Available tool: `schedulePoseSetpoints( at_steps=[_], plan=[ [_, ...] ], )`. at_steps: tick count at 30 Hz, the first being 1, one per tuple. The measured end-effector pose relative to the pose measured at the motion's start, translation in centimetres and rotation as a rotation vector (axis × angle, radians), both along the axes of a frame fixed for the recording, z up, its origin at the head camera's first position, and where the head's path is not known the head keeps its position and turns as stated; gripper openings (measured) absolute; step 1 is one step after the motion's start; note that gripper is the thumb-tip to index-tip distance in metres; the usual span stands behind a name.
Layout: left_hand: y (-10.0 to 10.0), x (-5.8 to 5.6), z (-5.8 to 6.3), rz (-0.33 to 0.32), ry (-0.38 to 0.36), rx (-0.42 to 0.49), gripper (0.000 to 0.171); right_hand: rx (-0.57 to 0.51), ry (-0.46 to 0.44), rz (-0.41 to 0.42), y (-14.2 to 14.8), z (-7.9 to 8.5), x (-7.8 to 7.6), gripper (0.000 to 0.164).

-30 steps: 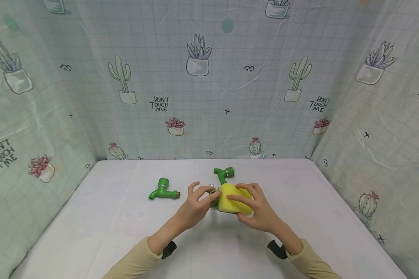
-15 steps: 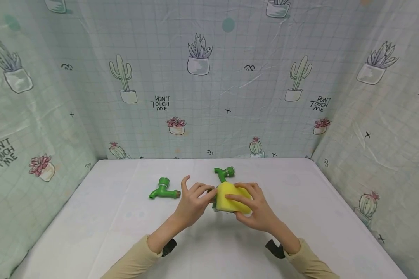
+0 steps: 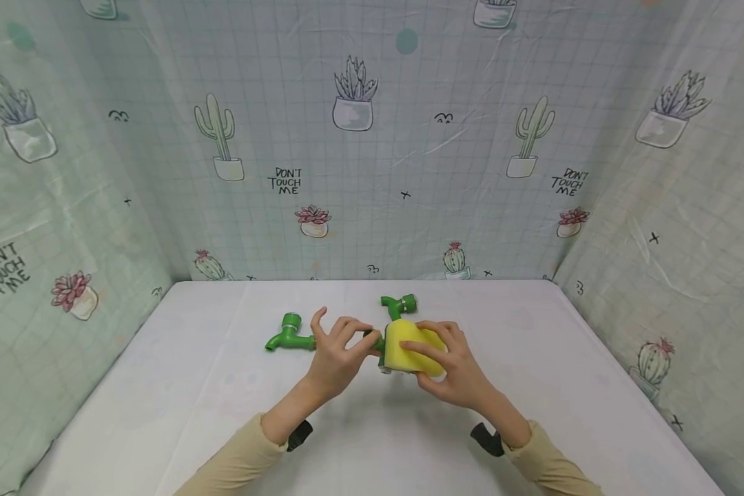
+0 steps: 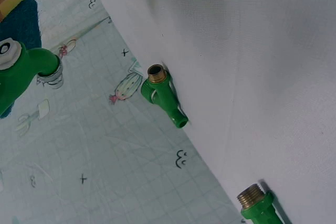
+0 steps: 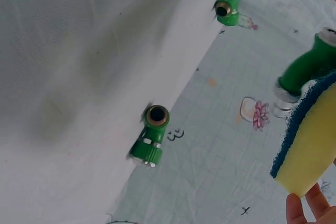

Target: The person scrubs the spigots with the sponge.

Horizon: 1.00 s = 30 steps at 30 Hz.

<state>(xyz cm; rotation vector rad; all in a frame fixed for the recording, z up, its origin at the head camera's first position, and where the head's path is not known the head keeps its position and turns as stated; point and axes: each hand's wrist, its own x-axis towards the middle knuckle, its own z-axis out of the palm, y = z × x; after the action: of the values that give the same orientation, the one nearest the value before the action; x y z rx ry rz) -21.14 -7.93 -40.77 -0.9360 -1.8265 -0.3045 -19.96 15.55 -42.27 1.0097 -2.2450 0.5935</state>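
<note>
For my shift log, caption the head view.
Left hand holds a green spouted tap, right hand a yellow foam sponge; two similar taps lie on the white table.

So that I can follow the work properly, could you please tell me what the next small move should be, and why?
Probably a short rub of the blue side of the sponge along the held green tap: the left hand pinches that tap, and the right hand grips the sponge with its blue side turned toward it.
</note>
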Motion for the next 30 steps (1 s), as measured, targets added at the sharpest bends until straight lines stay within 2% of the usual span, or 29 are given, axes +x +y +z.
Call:
schedulePoseSetpoints(
  at_steps=[5,11,18,22,30],
  plan=[
    [-0.2,-0.3,0.0,-0.107,0.012,0.138,0.026,0.004,-0.023,-0.027,0.9,-0.5,-0.4,0.053],
    [-0.4,-0.3,0.2,-0.157,0.007,0.185,0.026,0.015,-0.029,-0.052,2.0,-0.8,-0.7,0.055],
    [-0.4,-0.1,0.2,-0.186,-0.007,0.217,0.024,0.013,0.001,-0.046,2.6,-0.6,-0.9,0.055],
    [-0.5,-0.1,0.2,-0.19,0.005,0.233,0.022,-0.012,-0.03,-0.02,2.4,-0.6,-0.8,0.053],
    [-0.3,-0.2,-0.1,-0.158,0.043,0.18,0.018,-0.085,-0.118,0.09,0.4,-0.6,0.1,0.053]
  ],
)
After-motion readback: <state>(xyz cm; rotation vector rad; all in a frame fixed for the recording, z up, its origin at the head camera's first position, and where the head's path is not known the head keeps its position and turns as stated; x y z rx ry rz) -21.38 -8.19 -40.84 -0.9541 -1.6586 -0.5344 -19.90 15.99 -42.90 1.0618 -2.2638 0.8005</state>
